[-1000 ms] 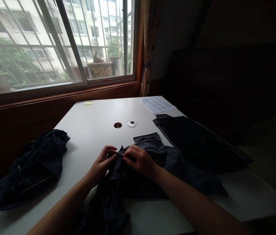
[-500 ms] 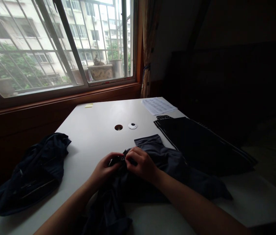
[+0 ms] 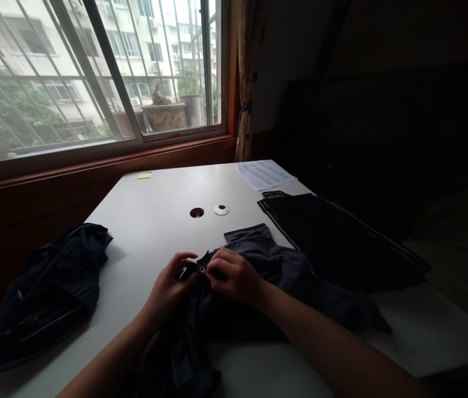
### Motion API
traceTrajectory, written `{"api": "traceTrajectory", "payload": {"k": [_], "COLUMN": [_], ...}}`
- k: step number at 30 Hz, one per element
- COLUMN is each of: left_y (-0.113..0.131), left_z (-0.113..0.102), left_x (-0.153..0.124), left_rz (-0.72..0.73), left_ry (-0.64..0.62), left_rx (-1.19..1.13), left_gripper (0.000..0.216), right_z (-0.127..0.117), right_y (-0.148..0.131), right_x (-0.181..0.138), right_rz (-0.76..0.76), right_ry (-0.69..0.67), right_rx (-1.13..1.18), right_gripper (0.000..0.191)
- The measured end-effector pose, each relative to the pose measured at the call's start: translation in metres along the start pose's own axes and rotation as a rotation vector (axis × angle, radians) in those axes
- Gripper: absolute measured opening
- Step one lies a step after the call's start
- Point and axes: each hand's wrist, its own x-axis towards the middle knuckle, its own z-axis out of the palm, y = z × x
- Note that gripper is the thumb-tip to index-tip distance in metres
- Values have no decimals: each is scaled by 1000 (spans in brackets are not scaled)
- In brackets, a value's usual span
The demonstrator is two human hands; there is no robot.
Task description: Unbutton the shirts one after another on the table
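Observation:
A dark navy garment (image 3: pixel 267 260) lies bunched on the white table in front of me, one part hanging toward the near side. My right hand (image 3: pixel 236 276) pinches its raised edge between thumb and fingers. Just left of those fingertips, a small pale ring like an eyelet or snap (image 3: pixel 202 270) shows on the dark cloth. My left hand (image 3: pixel 175 279) holds the same edge from the left, thumb below and fingers curled above, with a thin white line of cloth edge inside the curl. The right fingertips partly hide the gripped cloth.
On the left a crumpled dark garment (image 3: pixel 51 293) lies on the table (image 3: pixel 163 193). Folded black cloth pieces (image 3: pixel 341 243) are stacked at the right. Beyond are a round hole (image 3: pixel 196 213), its white cover (image 3: pixel 221 210), printed papers (image 3: pixel 266 174) and a yellow note (image 3: pixel 145 174) near the window.
The gripped edge has turned so that a pointed corner stands up and the pale ring shows more fully. My left fingers have loosened slightly. The whole view has shifted a little.

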Motion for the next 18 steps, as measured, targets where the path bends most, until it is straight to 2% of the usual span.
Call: {"api": "traceTrajectory", "payload": {"k": [2,5,8,11,18], "left_y": [0,1,1,-1,-3], "left_z": [1,3,4,3,6], "left_x": [-1,-2,-3,-2,-1], "left_rz": [-15,-16,-19,-35,-88], "left_ry": [10,29,12,-19,-47], "left_rx": [-13,-15,-11,6,-26], "left_gripper": [36,33,31,32,34], "right_z": [0,-1,-1,-1,-9], "right_y": [1,4,8,11,15], "right_x": [-1,-2,-3,-2,0], "right_rz": [23,109,164,149,130], "right_ry": [-39,-29,-8,-44,-159], "right_rx": [44,99,155,156,140], "right_gripper": [7,2,16,25,20]}}
